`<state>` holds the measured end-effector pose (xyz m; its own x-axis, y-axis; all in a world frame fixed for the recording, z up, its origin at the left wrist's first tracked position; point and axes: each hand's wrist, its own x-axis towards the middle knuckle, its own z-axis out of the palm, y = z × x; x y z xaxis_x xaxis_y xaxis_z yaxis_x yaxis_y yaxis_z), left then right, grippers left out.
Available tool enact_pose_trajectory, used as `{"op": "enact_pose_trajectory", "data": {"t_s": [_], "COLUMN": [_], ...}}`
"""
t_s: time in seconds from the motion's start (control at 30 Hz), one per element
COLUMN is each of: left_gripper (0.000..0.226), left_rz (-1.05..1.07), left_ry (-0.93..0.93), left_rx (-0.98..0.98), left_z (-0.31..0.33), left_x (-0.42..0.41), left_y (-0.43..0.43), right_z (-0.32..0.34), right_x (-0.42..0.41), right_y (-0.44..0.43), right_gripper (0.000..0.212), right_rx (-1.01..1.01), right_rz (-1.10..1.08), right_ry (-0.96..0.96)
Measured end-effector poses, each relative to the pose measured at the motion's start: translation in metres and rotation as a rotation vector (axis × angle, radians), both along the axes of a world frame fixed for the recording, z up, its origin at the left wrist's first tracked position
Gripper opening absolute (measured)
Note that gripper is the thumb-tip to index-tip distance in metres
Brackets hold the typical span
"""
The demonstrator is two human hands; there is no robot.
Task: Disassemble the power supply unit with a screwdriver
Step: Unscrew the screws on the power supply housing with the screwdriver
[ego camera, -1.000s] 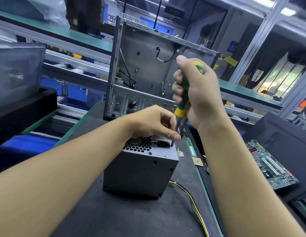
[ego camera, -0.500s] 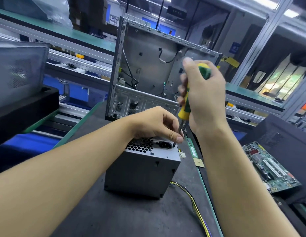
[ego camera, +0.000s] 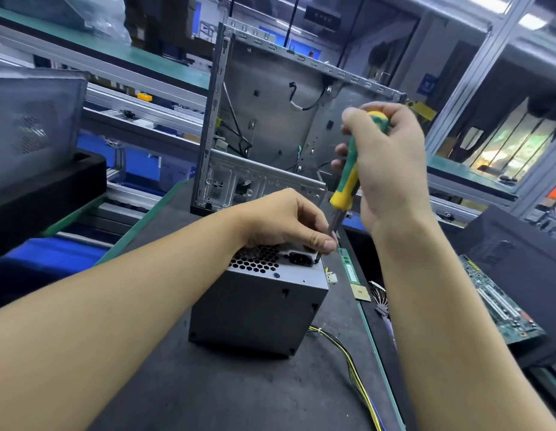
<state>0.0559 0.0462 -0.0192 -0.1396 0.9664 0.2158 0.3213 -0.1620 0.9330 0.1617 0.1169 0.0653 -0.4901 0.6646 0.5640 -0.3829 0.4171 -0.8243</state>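
The right hand [ego camera: 391, 169] grips the screwdriver [ego camera: 348, 172] (tip on the power supply unit [ego camera: 258, 309]); the left hand [ego camera: 289, 219] pinches its shaft.

Right hand [ego camera: 391, 169] grips a green-and-yellow-handled screwdriver [ego camera: 348, 172], tip on the grey metal power supply box [ego camera: 258, 309]. Left hand [ego camera: 289, 219] pinches the shaft. Box sits on the dark surface [ego camera: 208, 393].

An open metal computer case [ego camera: 270, 126] stands upright at the back of the dark bench [ego camera: 208, 393]. By the bench's right edge lie a green memory stick [ego camera: 351, 270] and, just beside it, a small square part [ego camera: 361, 293], possibly a processor. Farther right, a green circuit board [ego camera: 503, 306] lies beside a black panel [ego camera: 519, 253]. At left, a grey mesh panel [ego camera: 31, 126] sits above a black block [ego camera: 43, 194].
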Motion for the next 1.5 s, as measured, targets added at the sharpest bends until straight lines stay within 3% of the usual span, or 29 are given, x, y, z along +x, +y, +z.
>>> {"op": "enact_pose_trajectory", "data": {"t_s": [0.1,0.2,0.27,0.3,0.37,0.47,0.57,0.7,0.8,0.87,0.97,1.03,1.23,1.3,1.4,1.5], "left_gripper": [0.039,0.017,0.017,0.02,0.025,0.014,0.026,0.043,0.038,0.038,0.042,0.042,0.04,0.04,0.034,0.03], "left_rz": [0.005,-0.016,-0.036,-0.041,-0.047,0.014,0.122,0.242,0.272,0.288,0.27,0.256,0.256,0.267,0.284,0.285], "left_ry": [0.015,0.025,-0.015,-0.014,-0.006,-0.036,0.007,0.175,0.193,0.209,0.196,0.176,0.169,0.172,0.189,0.178], "left_rx": [-0.005,0.038,0.068,0.068,0.062,0.098,0.071,-0.005,-0.018,-0.014,0.002,0.001,-0.004,-0.015,-0.028,-0.025], "left_z": [0.0,0.0,0.001,0.003,0.004,-0.001,-0.005,-0.004,-0.004,-0.003,-0.001,0.0,-0.001,-0.001,-0.002,-0.001], "left_x": [-0.002,-0.003,-0.003,-0.003,-0.004,-0.008,-0.008,-0.008,-0.008,-0.006,-0.003,-0.001,-0.003,-0.003,-0.004,-0.002], "left_y": [0.001,0.0,-0.001,-0.001,-0.002,0.001,0.006,0.009,0.008,0.007,0.005,0.005,0.005,0.005,0.007,0.006], "right_z": [0.003,0.006,0.008,0.009,0.009,0.009,0.013,0.016,0.015,0.016,0.017,0.017,0.016,0.013,0.012,0.013], "right_x": [-0.002,-0.001,0.004,0.005,0.007,0.011,0.016,0.01,0.005,0.005,0.01,0.013,0.015,0.011,0.005,0.006], "right_y": [-0.009,0.0,0.009,0.013,0.015,0.009,0.003,-0.013,-0.014,-0.002,0.016,0.022,0.012,0.0,-0.011,-0.003], "right_gripper": [0.016,0.024,0.026,0.03,0.03,0.015,0.014,0.008,0.022,0.03,0.024,0.018,0.024,0.025,0.027,0.035], "right_rx": [0.037,0.0,-0.057,-0.094,-0.1,-0.005,0.124,0.014,-0.082,-0.12,-0.182,-0.168,-0.039,-0.027,-0.023,-0.002], "right_rz": [0.046,0.617,1.022,1.11,1.017,0.645,0.222,0.073,0.235,0.543,0.989,0.944,0.245,0.148,0.234,0.728], "right_ry": [-0.018,-0.133,-0.171,-0.172,-0.15,-0.105,-0.151,-0.111,-0.101,-0.131,-0.137,-0.142,-0.079,-0.038,-0.031,-0.154]}}
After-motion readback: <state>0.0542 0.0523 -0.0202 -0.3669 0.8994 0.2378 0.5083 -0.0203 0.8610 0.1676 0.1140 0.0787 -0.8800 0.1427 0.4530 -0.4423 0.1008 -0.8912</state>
